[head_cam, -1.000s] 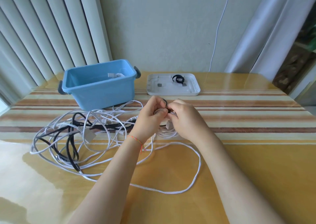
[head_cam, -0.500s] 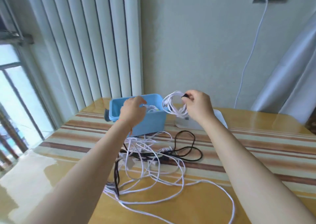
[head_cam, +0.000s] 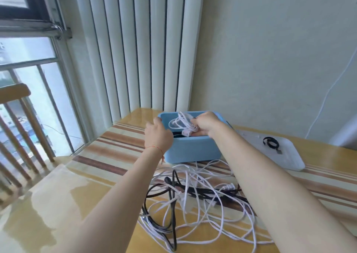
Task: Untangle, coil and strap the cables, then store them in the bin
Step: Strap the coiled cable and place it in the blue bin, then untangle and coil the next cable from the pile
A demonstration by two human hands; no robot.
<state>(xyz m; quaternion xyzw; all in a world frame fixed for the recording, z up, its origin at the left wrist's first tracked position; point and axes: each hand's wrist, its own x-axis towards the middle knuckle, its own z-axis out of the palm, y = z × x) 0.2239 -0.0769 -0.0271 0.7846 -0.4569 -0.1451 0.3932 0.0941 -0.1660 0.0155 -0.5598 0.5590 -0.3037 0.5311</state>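
Head view: the right hand (head_cam: 205, 124) is pinching the coiled white cable (head_cam: 183, 124) over the blue bin (head_cam: 193, 150), while the left hand (head_cam: 158, 135), fingers relaxed, is resting at its rim. Lower the coil fully inside before releasing, clear of the tangled cables (head_cam: 199, 200).

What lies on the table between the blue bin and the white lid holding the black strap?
In the head view the right forearm crosses that gap between the blue bin and the white lid; the little tabletop showing there looks bare.
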